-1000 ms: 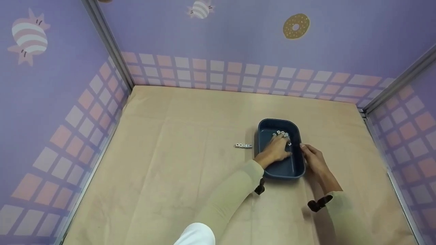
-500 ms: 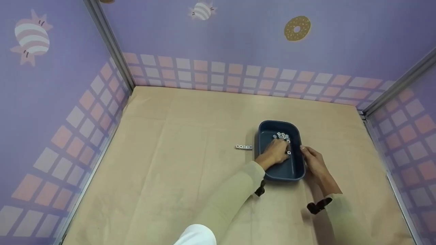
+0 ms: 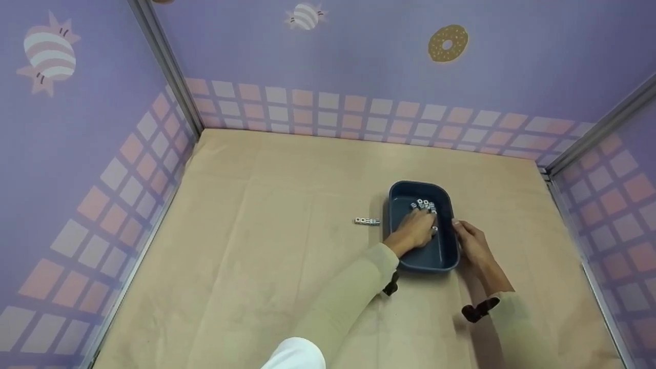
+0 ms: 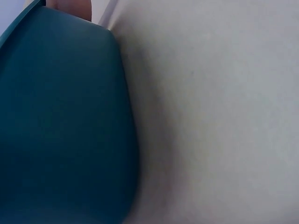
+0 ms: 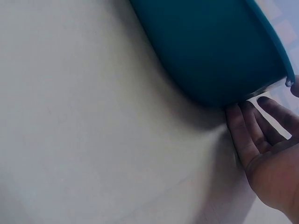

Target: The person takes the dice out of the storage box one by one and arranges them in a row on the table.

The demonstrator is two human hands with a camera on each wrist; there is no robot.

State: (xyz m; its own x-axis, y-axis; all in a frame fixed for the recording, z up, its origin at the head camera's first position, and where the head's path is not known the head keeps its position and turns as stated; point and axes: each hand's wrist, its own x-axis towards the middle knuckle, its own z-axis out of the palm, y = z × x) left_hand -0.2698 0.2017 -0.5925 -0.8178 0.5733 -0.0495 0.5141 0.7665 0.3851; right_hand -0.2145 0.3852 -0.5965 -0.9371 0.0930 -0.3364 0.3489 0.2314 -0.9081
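A dark blue rectangular plastic tub [image 3: 423,269] stands on the covered table, with several white dice [image 3: 420,202] gathered toward its far end. Inside it, my left hand [image 3: 416,225] reaches down at the near side of the dice; its fingertips are hidden, and I cannot tell whether they pinch any. One die [image 3: 435,230] lies beside this hand's thumb. My right hand [image 3: 472,243] holds the tub's right side, thumb at the rim and fingers low against the base in the right wrist view. Left of the tub, a short straight row of dice [image 3: 367,221] lies on the cloth.
Beige cloth [image 3: 266,230] covers the table. Purple walls [image 3: 359,56] with pink and white checks enclose the back and both sides. The left wrist view shows mostly the outer wall of the tub [image 4: 65,116] beside the pale cloth.
My left hand has drawn slightly nearer, its fingers less spread, and one die has shifted toward me inside the tub. My right hand keeps its hold; the dice row stays put.
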